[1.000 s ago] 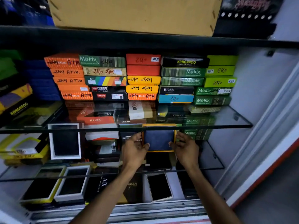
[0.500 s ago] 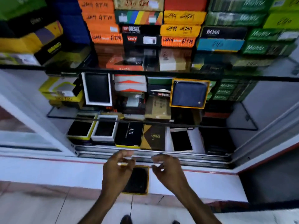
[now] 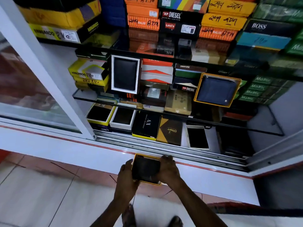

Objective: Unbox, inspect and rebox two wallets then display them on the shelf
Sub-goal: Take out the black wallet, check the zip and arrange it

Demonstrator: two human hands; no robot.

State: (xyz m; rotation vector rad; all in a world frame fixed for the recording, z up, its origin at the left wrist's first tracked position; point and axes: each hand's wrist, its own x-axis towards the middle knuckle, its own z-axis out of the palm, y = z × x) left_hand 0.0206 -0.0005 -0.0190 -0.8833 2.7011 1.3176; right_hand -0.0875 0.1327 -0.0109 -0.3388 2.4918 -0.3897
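1. The landmark here is the blue wallet (image 3: 216, 90), propped upright in its yellow-rimmed box (image 3: 196, 95) on the middle glass shelf (image 3: 85, 97) of the display cabinet.
2. Well below that blue wallet and to its left, in front of the cabinet's white sill (image 3: 65, 149), both hands hold a second yellow-rimmed box (image 3: 148, 182) with a black wallet (image 3: 146, 169) lying in it.
3. The left hand (image 3: 125, 176) grips the left edge of this box, fingers curled around the side and under the near corner.
4. The right hand (image 3: 168, 171) clasps the right edge, its fingers lying over the top of the black wallet.
5. The held box is above the tiled floor (image 3: 49, 194), clear of the sill and of every shelf.
6. Left of the blue wallet, on the same shelf, stands a white-framed box (image 3: 125, 74) showing a black wallet, upright and facing outward.
7. Between that white-framed box and the blue wallet are stacked closed boxes, one marked DIESEL (image 3: 188, 88).
8. Below the blue wallet, on the bottom level, lie open boxes and closed ones, among them a black AX box (image 3: 146, 124) and a white-rimmed box (image 3: 197, 136).
9. Above the blue wallet, the upper shelf carries stacks of orange boxes (image 3: 143, 22), yellow boxes (image 3: 224, 19) and green boxes (image 3: 278, 13).
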